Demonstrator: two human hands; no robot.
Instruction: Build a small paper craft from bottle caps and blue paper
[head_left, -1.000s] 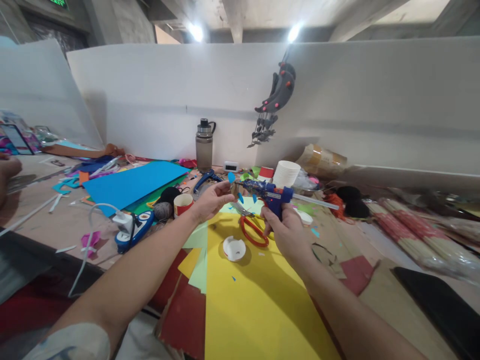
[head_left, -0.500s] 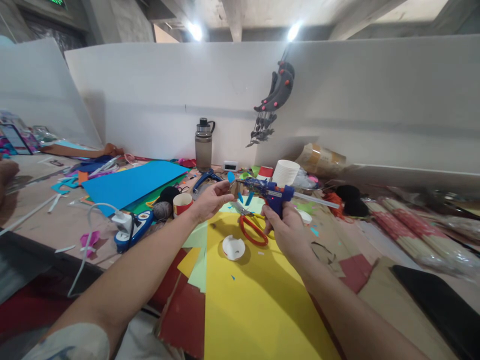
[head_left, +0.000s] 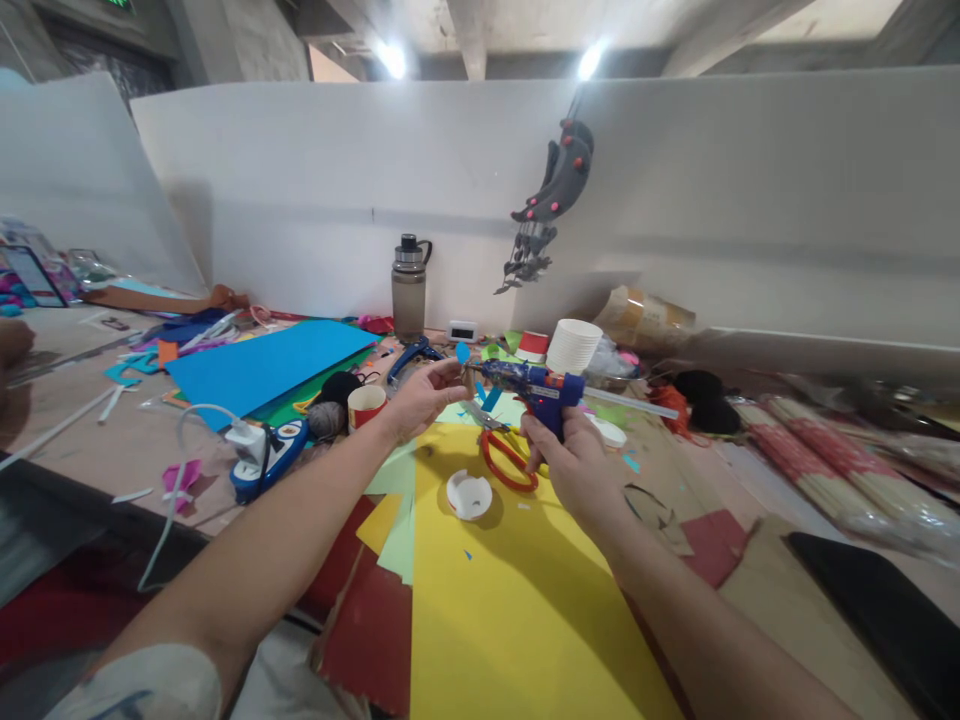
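My right hand [head_left: 574, 455] is wrapped around the grip of a blue hot glue gun [head_left: 553, 392], with a pale glue stick [head_left: 634, 402] poking out of its back end. The gun's nozzle points left, right at the fingertips of my left hand [head_left: 426, 398]. Those fingers pinch a small blue paper piece [head_left: 463, 353], whose rounded tip shows above them; a brownish bit below it is too small to make out. Beneath the gun lie red-handled scissors [head_left: 510, 465]. A cut white paper cup piece [head_left: 469, 496] rests on the yellow sheet [head_left: 517, 600].
Blue card [head_left: 274, 362], a power strip [head_left: 271, 462] with a cable and a red paper cup [head_left: 366, 405] lie left. A bottle [head_left: 409, 290] and stacked white cups [head_left: 574, 346] stand behind. Wrapped sticks [head_left: 810, 460] lie right. Another person's hand [head_left: 13, 342] shows far left.
The glue gun has shifted very slightly left, its nozzle nearer my left fingertips. Both hands keep their hold, and the view has moved a touch.
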